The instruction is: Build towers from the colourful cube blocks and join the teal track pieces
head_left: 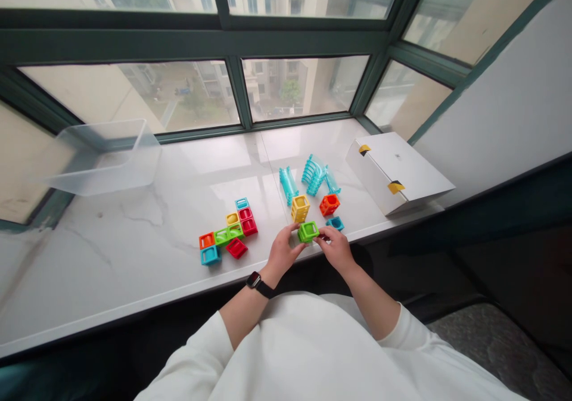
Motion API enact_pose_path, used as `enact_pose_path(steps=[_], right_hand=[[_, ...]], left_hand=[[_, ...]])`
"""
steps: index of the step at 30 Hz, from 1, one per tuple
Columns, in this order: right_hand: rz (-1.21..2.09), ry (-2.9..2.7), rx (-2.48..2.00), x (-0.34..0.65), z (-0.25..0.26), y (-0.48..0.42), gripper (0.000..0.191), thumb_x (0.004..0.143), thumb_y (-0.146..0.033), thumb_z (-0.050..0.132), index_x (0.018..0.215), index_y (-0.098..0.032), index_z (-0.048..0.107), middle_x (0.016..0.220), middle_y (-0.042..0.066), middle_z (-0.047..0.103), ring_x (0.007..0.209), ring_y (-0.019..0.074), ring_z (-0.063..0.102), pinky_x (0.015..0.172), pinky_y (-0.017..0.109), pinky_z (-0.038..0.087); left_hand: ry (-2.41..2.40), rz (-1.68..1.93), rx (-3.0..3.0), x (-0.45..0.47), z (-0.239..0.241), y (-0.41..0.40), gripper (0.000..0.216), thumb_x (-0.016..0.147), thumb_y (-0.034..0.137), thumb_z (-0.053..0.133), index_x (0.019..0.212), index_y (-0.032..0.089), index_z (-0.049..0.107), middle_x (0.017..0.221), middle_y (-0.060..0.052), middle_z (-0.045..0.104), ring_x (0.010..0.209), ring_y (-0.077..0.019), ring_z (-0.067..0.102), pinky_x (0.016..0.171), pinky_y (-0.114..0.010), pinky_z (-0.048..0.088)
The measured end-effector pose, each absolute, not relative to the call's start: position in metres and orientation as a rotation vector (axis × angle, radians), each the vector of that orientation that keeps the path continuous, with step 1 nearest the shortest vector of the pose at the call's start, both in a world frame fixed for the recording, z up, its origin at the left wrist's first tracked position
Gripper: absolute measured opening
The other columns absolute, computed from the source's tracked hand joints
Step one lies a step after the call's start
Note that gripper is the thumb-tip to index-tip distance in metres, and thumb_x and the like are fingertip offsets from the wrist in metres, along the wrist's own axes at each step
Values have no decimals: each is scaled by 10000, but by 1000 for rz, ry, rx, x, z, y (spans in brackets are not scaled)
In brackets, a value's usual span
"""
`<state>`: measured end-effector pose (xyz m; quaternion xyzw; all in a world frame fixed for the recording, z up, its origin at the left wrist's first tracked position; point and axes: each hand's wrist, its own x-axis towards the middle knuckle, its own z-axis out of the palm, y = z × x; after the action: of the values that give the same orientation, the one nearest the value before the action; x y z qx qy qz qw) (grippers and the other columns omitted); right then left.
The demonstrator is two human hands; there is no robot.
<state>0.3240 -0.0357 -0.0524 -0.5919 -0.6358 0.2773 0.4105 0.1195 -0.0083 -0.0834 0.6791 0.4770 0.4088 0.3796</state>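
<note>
Near the front edge of the white sill, my left hand (pixel 285 250) pinches a green open-sided cube block (pixel 308 232) between thumb and fingers. My right hand (pixel 336 249) is closed at the cube's right side, its fingertips against or very near it. A small dark red piece (pixel 323 238) shows between those fingers, mostly hidden. Just beyond the green cube stands a yellow block stack (pixel 300 208). To its right are an orange-red block (pixel 329 204) and a blue block (pixel 335 223), the latter close to my right fingers.
Left of my hands lies a joined group of coloured blocks (pixel 228 232), with a loose red block (pixel 236 248) beside it. Clear turquoise track pieces (pixel 314 174) stand further back. A transparent bin (pixel 107 165) sits at left, a white box (pixel 400 171) at right. Windows rise behind.
</note>
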Motion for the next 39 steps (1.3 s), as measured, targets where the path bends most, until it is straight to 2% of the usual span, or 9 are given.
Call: enact_pose_path(steps=[8, 14, 24, 39], right_hand=[[687, -1583, -1493, 324, -61, -35, 105, 921, -285, 679, 906, -214, 755, 926, 67, 735, 822, 227, 673, 786, 358, 568], [680, -1554, -1492, 323, -63, -36, 111, 914, -305, 687, 874, -219, 745, 894, 58, 723, 809, 227, 666, 776, 358, 565], [714, -1533, -1472, 322, -66, -36, 117, 916, -315, 685, 892, -227, 759, 942, 68, 752, 884, 248, 707, 834, 382, 592], [694, -1550, -1461, 322, -73, -36, 120, 925, -318, 696, 924, -228, 776, 945, 70, 751, 872, 249, 714, 814, 384, 608]], left_hand=[[1167, 1037, 1666, 120, -89, -7, 711, 825, 168, 842, 1468, 261, 550, 1245, -87, 761, 1085, -235, 763, 1003, -443, 621], [1205, 1024, 1705, 119, -90, -5, 653, 815, 184, 856, 1414, 257, 607, 1266, -96, 770, 1187, -266, 746, 1084, -491, 590], [1203, 1034, 1755, 119, -88, -6, 459, 828, 184, 841, 1262, 225, 698, 1215, -90, 777, 1142, -257, 751, 1035, -445, 606], [1205, 1005, 1685, 117, -85, -4, 446, 803, 222, 883, 1223, 240, 737, 1192, -76, 793, 1111, -254, 758, 1032, -446, 605]])
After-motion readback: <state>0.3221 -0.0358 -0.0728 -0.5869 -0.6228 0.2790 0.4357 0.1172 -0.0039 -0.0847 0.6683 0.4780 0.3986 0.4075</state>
